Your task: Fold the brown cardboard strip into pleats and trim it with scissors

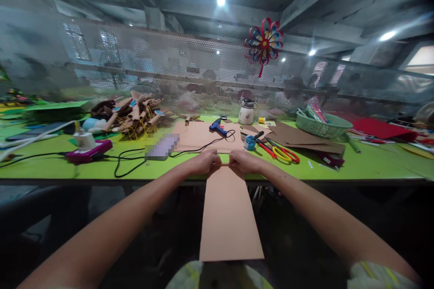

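A long tan cardboard sheet [228, 216] hangs from the front edge of the green table [373, 165] down toward my lap. My left hand [205, 161] and my right hand [242, 161] are both closed on its top edge, side by side, fingers pinched over the fold at the table's rim. More tan cardboard [200, 137] lies flat on the table just beyond my hands.
A blue glue gun [217, 127] with a black cord, red-and-yellow scissors [283, 152], a blue tape roll [250, 142], a green basket [322, 125], a white jar [247, 112], a pile of brown paper rolls [135, 115], a magenta device [88, 151] and a hanging paper pinwheel [263, 43] stand around.
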`<move>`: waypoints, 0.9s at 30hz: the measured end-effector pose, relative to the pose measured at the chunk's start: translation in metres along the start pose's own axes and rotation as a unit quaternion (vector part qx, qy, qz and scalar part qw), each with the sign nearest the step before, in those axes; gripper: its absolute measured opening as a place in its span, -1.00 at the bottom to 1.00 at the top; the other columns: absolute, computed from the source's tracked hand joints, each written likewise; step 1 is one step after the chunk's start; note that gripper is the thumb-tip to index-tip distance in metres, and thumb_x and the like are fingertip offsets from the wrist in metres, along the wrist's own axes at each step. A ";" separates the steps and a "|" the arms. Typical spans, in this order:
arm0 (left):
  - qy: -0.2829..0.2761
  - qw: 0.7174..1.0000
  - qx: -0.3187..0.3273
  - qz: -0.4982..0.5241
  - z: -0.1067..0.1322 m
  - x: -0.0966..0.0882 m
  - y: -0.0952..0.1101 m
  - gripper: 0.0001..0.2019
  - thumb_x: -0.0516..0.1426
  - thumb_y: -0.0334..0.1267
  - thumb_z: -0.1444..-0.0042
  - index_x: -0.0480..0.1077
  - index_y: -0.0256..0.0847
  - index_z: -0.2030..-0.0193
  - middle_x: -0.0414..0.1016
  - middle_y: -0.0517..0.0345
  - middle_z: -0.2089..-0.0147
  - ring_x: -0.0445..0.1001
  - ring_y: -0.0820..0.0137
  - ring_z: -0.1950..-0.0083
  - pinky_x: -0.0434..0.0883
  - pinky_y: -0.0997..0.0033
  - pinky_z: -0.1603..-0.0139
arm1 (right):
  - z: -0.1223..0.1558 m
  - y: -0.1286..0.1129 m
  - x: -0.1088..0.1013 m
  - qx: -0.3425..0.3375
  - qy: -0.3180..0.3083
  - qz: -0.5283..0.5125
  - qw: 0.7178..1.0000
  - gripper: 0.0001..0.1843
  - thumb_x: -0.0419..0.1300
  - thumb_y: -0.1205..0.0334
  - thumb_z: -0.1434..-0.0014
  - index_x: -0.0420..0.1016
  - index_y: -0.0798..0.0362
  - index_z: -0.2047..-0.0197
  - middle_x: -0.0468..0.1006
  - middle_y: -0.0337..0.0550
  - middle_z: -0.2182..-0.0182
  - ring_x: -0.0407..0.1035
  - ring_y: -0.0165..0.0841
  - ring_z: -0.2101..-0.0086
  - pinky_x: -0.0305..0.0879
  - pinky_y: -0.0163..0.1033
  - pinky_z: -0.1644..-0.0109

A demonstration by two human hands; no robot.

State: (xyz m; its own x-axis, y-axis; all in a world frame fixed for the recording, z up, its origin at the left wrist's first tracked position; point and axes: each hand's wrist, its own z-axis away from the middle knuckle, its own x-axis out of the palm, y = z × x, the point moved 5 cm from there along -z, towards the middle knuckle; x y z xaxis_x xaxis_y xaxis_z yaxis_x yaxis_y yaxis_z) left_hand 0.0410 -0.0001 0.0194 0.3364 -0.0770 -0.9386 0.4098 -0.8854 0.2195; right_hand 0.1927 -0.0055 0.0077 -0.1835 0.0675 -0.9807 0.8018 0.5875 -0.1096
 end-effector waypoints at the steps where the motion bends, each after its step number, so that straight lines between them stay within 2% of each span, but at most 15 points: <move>1: 0.004 1.000 0.001 -0.001 0.001 0.001 0.000 -0.85 0.05 -0.43 -0.09 0.45 -0.29 0.38 0.28 0.11 0.37 0.29 0.42 0.34 0.19 0.50 0.35 | 0.001 -0.001 0.000 -0.005 0.000 0.001 1.000 -0.94 0.13 0.44 -0.05 0.40 0.12 0.41 0.43 -0.17 0.41 0.21 -0.42 0.40 -0.03 -0.36 0.40; 10: 0.036 0.999 0.028 -0.006 0.006 0.006 -0.003 -0.86 0.07 -0.35 -0.13 0.46 -0.27 0.33 0.25 0.11 0.37 0.29 0.39 0.30 0.21 0.47 0.30 | 0.005 -0.007 -0.006 -0.039 -0.012 0.028 0.999 -0.89 0.14 0.50 -0.02 0.39 0.12 0.39 0.45 -0.15 0.39 0.26 -0.38 0.36 0.00 -0.35 0.38; 17: 0.011 0.999 0.031 -0.006 0.008 0.001 0.005 -0.82 0.05 -0.35 -0.16 0.44 -0.26 0.40 0.21 0.13 0.37 0.25 0.41 0.32 0.19 0.47 0.29 | 0.008 -0.002 -0.006 -0.039 -0.021 0.011 0.999 -0.92 0.13 0.46 -0.09 0.40 0.12 0.38 0.47 -0.11 0.35 0.29 -0.35 0.29 0.09 -0.34 0.29; 23: 0.039 0.999 0.019 -0.009 0.010 0.006 0.001 -0.78 0.02 -0.27 -0.21 0.50 -0.23 0.22 0.24 0.09 0.35 0.27 0.38 0.28 0.21 0.46 0.28 | 0.014 -0.003 -0.008 -0.084 -0.029 0.024 0.996 -0.87 0.11 0.51 -0.05 0.36 0.11 0.36 0.44 -0.10 0.33 0.27 -0.34 0.28 0.11 -0.33 0.27; 27: 0.058 0.998 0.030 -0.026 0.011 0.009 0.004 -0.76 0.01 -0.27 -0.22 0.51 -0.25 0.26 0.25 0.08 0.37 0.26 0.38 0.29 0.22 0.44 0.27 | 0.021 -0.010 -0.013 -0.101 -0.033 0.030 0.994 -0.84 0.13 0.52 -0.03 0.37 0.12 0.31 0.43 -0.07 0.29 0.27 -0.31 0.25 0.13 -0.31 0.25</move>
State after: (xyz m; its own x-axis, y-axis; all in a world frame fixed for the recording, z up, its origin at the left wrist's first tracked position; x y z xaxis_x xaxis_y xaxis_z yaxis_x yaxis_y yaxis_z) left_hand 0.0356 -0.0091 0.0091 0.4137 0.0196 -0.9102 0.3794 -0.9125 0.1528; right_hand 0.1993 -0.0288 0.0183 -0.0953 0.0580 -0.9938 0.6778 0.7349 -0.0222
